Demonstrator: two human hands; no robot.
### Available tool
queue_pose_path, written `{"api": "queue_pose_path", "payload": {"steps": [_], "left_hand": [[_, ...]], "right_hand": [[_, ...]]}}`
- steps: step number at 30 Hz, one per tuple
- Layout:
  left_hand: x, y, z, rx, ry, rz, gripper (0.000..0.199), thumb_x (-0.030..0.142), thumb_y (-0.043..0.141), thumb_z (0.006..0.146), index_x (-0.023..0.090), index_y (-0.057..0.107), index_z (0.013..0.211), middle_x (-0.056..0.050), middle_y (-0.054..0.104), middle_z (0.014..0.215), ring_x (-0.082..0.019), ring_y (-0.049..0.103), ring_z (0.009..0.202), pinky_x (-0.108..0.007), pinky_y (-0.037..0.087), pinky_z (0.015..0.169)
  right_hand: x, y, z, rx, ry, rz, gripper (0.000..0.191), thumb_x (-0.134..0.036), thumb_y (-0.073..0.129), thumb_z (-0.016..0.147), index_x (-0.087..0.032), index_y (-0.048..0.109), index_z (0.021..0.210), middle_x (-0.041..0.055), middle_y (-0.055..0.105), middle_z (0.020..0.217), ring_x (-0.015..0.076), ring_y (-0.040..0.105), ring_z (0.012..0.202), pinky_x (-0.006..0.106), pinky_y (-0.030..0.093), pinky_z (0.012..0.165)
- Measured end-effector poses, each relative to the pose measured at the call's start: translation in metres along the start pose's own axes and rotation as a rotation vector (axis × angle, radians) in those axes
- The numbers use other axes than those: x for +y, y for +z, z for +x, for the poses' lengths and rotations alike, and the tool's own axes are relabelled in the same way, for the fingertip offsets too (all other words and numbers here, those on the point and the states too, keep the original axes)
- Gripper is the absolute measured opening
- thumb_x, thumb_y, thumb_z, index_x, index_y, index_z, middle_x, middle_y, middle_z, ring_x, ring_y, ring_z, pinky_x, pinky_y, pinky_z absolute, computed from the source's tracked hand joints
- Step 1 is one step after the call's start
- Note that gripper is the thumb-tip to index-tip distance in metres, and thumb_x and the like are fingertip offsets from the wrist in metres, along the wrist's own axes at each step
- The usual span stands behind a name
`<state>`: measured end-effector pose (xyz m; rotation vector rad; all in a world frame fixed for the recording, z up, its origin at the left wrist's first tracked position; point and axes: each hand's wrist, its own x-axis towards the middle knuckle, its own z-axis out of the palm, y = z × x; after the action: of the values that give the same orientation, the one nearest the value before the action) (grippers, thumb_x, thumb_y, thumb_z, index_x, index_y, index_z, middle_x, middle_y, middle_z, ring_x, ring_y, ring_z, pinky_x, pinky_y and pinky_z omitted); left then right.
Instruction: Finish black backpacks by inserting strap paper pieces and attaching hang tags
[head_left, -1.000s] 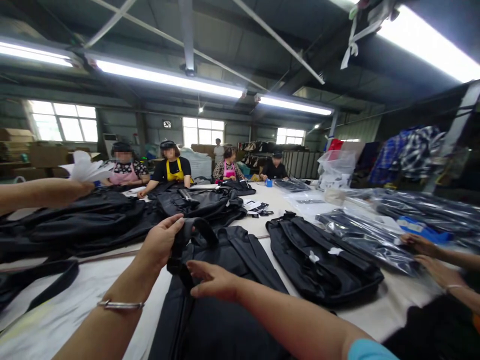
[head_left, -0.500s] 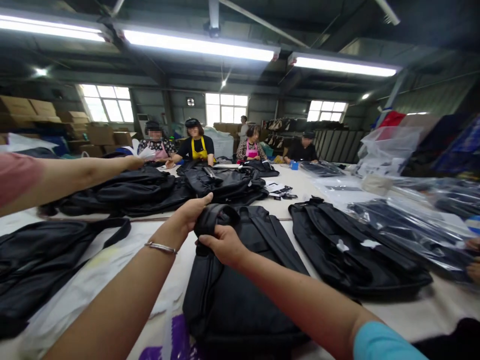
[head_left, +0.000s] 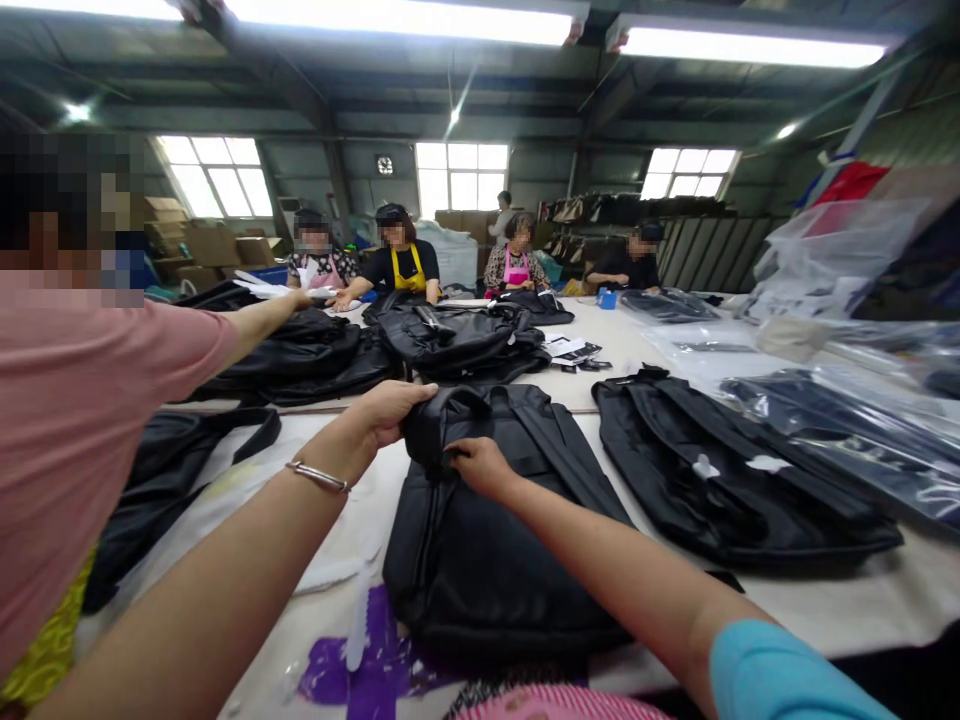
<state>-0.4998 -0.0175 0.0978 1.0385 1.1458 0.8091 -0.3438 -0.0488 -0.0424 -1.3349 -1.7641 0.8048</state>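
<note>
Near edge: a pink-and-white striped cloth (head_left: pixel 555 704) shows at the bottom; glossy purple plastic wrapping (head_left: pixel 367 640) lies by the bag's near left corner.
Bag in hand: a soft black fabric backpack (head_left: pixel 517 570) lies on the pale tabletop (head_left: pixel 795 600) straight in front of the person, strap side up, probably so that the straps can be reached without turning it.
Right hand (head_left: pixel 484 465): fingers curled in, thumb against them, closed on the lower part of a wide black strap (head_left: pixel 426 425) – the exact piece between the fingertips is too dark to tell.
Left hand (head_left: pixel 394 410): closed over the strap's upper left edge, holding it raised above the bag, likely to steady it while the right hand works lower down.
Right neighbour: a flat black backpack with white tabs (head_left: pixel 750 480) lies apart from both hands, strap side up too.
Left neighbour: another black bag with a looped strap (head_left: pixel 172 460), partly hidden behind a co-worker's pink sleeve (head_left: pixel 172 340).
Beyond: a heap of black bags (head_left: pixel 465 335), with black and white paper tags (head_left: pixel 574 350) beside it.
Far side: co-workers in aprons (head_left: pixel 409 265), at the table.
</note>
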Motion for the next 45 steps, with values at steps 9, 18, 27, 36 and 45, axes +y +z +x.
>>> {"api": "queue_pose_path", "payload": {"steps": [9,18,27,36,45], "left_hand": [[-0.079,-0.018,-0.047,0.135,-0.276,0.040,0.024,0.033,0.067,0.076,0.014,0.064,0.090,-0.006,0.069,0.075,-0.021,0.065,0.067,-0.038,0.056,0.059],[-0.095,-0.023,-0.046,0.068,-0.362,-0.054,0.018,0.018,0.074,0.066,0.011,0.064,0.079,-0.005,0.068,0.071,-0.015,0.062,0.061,-0.026,0.053,0.057],[-0.105,-0.019,-0.034,-0.103,-0.356,-0.054,0.024,0.012,0.075,0.058,0.012,0.063,0.079,-0.002,0.067,0.065,-0.014,0.063,0.057,-0.024,0.052,0.058],[-0.110,-0.024,-0.011,-0.273,-0.485,-0.269,0.036,0.034,0.069,0.074,0.007,0.064,0.097,-0.016,0.073,0.084,-0.024,0.071,0.076,-0.034,0.056,0.071],[-0.122,-0.015,0.011,-0.167,-0.386,-0.045,0.036,0.035,0.083,0.062,0.012,0.065,0.082,-0.008,0.071,0.071,-0.018,0.066,0.058,-0.028,0.054,0.062]], "right_hand": [[0.038,0.005,0.001,0.107,0.265,-0.199,0.031,-0.029,0.073,0.063,-0.020,0.064,0.092,0.0044,0.067,0.088,0.0217,0.062,0.085,0.033,0.047,0.077],[0.036,0.001,-0.003,0.227,-0.029,-0.564,0.095,-0.040,0.073,0.067,-0.014,0.028,0.147,0.0207,0.025,0.153,0.0362,0.026,0.136,0.049,0.026,0.106],[0.041,-0.011,0.017,-0.126,-0.414,-0.621,0.053,-0.022,0.059,0.081,-0.017,0.052,0.133,0.0130,0.048,0.143,0.0294,0.039,0.134,0.046,0.025,0.109],[0.043,-0.007,0.019,-0.094,-0.474,-0.595,0.042,-0.011,0.052,0.082,-0.012,0.058,0.124,0.0141,0.062,0.128,0.0252,0.054,0.122,0.041,0.036,0.106],[0.048,-0.003,0.016,-0.114,-0.447,-0.652,0.046,-0.011,0.048,0.085,-0.014,0.057,0.130,0.0139,0.058,0.134,0.0255,0.050,0.128,0.043,0.036,0.108]]}}
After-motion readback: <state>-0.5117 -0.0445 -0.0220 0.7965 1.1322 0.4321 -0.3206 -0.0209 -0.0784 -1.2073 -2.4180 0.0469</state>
